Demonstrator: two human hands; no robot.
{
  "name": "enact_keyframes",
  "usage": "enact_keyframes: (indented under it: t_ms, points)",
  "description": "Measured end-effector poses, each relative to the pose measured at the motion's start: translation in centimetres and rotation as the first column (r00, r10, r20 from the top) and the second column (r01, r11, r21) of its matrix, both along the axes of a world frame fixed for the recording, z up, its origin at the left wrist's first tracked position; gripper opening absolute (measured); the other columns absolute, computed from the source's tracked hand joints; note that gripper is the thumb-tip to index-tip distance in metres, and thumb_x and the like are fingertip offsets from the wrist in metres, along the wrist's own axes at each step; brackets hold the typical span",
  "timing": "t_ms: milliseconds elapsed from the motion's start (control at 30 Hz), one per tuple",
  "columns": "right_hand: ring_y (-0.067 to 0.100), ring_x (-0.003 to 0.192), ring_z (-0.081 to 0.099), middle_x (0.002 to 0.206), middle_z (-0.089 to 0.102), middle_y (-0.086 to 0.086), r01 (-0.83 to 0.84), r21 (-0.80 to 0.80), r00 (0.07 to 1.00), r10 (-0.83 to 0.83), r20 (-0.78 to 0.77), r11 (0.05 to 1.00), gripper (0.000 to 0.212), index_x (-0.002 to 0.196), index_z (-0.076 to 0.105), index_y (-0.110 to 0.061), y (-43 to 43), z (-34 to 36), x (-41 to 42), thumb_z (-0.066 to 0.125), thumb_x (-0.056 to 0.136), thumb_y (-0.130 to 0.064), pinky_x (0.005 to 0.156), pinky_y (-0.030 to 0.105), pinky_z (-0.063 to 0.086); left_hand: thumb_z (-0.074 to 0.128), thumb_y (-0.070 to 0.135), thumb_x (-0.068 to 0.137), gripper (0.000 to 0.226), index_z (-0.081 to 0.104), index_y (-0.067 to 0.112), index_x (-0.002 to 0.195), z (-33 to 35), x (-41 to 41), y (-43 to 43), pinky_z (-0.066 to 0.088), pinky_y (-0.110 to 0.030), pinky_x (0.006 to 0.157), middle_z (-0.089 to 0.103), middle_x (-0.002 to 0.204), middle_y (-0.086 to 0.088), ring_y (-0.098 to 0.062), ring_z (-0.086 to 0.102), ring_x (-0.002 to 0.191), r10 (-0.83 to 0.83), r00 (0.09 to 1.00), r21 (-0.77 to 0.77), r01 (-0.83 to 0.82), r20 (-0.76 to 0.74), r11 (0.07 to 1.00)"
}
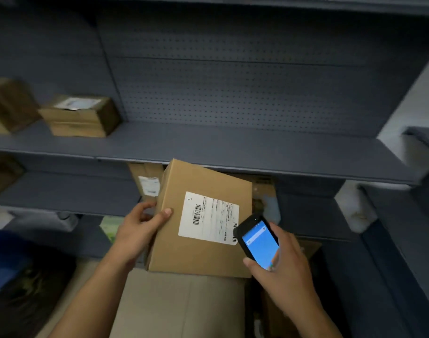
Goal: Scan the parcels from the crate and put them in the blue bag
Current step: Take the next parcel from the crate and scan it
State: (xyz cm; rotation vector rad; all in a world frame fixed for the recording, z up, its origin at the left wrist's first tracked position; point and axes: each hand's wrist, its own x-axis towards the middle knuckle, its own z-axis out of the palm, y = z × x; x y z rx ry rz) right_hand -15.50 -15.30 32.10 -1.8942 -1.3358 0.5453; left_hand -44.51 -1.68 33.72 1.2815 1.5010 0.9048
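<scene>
Two hands busy | left hand fingers clamped on left edge of cardboard parcel, thumb on top face | right hand fingers wrapped round black scanner, blue screen lit, overlapping label corner | parcel held tilted below grey shelf | blue bag lower left, blurred

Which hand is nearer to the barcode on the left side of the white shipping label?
Left. The left hand grips the brown cardboard box beside the white shipping label, its thumb near the barcode. The right hand holds the black handheld scanner at the label's opposite corner.
</scene>
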Motion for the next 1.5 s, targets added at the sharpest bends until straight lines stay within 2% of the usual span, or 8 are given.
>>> enact_keyframes:
  t_ms: [233,333,467,567,733,1000,1400,1500]
  points:
    - [-0.003,0.110,0.040,0.121,0.037,-0.028,-0.241,0.004,0.969,0.240,0.050,0.971,0.096,0.137,0.030,-0.049,6.4,0.3,-15.9,0.083,0.058,-0.062,0.091,0.029,0.045,0.074,0.078,0.056,0.084,0.060,0.035,0.126,-0.3,-19.9,-2.7,0.056,-0.054,0.096,0.068,0.120,-0.004,-0.026,0.068,0.108,0.270,0.960,-0.024,-0.269,0.074,0.963]
    - [-0.006,0.106,0.042,0.121,0.040,-0.025,-0.330,0.025,0.944,0.330,0.007,0.944,0.092,0.135,0.034,-0.048,8.2,0.2,-22.3,0.085,0.059,-0.058,0.084,0.020,0.044,0.077,0.074,0.063,0.075,0.061,0.035,0.125,-0.7,-26.6,-4.6,0.059,-0.054,0.089,0.068,0.119,-0.004,-0.028,0.070,0.106,0.365,0.918,-0.057,-0.361,0.156,0.931]
    - [-0.003,0.107,0.043,0.122,0.044,-0.021,-0.482,-0.004,0.876,0.482,0.009,0.876,0.090,0.138,0.038,-0.041,10.1,0.1,-30.2,0.085,0.063,-0.053,0.073,0.010,0.037,0.075,0.079,0.067,0.070,0.060,0.038,0.122,-1.4,-34.3,-8.0,0.055,-0.035,0.068,0.073,0.107,0.000,-0.020,0.073,0.095,0.526,0.844,-0.044,-0.525,0.105,0.850]
    - [-0.002,0.113,0.043,0.129,0.045,-0.023,-0.570,-0.021,0.821,0.569,-0.038,0.821,0.092,0.141,0.038,-0.042,11.2,-0.2,-34.9,0.084,0.063,-0.056,0.077,0.011,0.037,0.073,0.076,0.065,0.069,0.062,0.035,0.120,-2.5,-38.7,-10.5,0.056,-0.037,0.071,0.075,0.106,0.000,-0.019,0.074,0.094,0.639,0.760,-0.070,-0.636,0.114,0.769]
    - [-0.001,0.119,0.045,0.130,0.047,-0.027,-0.719,-0.040,0.693,0.712,-0.110,0.694,0.091,0.140,0.039,-0.042,13.2,-1.5,-40.0,0.081,0.062,-0.058,0.094,0.027,0.044,0.076,0.068,0.073,0.063,0.061,0.032,0.122,-5.1,-41.6,-13.3,0.056,-0.034,0.068,0.076,0.107,-0.001,-0.013,0.076,0.088,0.757,0.640,-0.112,-0.749,0.131,0.653]
    - [-0.010,0.108,0.045,0.122,0.046,-0.031,-0.831,-0.020,0.552,0.819,-0.157,0.557,0.084,0.133,0.037,-0.050,20.1,-2.4,-45.7,0.081,0.062,-0.058,0.077,0.014,0.040,0.075,0.077,0.060,0.082,0.058,0.035,0.127,-5.1,-43.3,-11.2,0.060,-0.041,0.078,0.075,0.104,0.000,-0.015,0.075,0.088,0.858,0.512,-0.123,-0.850,0.039,0.512]
    - [-0.011,0.097,0.047,0.113,0.042,-0.033,-0.903,0.004,0.427,0.899,-0.092,0.429,0.086,0.138,0.038,-0.044,31.4,-2.2,-51.4,0.081,0.065,-0.053,0.069,0.012,0.039,0.070,0.083,0.057,0.081,0.055,0.041,0.125,-4.3,-44.8,-3.8,0.057,-0.054,0.092,0.070,0.110,-0.002,-0.021,0.071,0.099,0.923,0.382,-0.076,-0.923,-0.038,0.378]
    - [-0.008,0.092,0.050,0.112,0.044,-0.028,-0.909,0.001,0.415,0.905,-0.090,0.417,0.085,0.138,0.039,-0.043,33.0,-2.2,-53.3,0.082,0.065,-0.053,0.070,0.018,0.045,0.069,0.084,0.058,0.078,0.054,0.044,0.124,-4.3,-46.1,-3.1,0.057,-0.054,0.093,0.069,0.110,0.000,-0.020,0.070,0.099,0.930,0.365,-0.088,-0.929,-0.042,0.360]
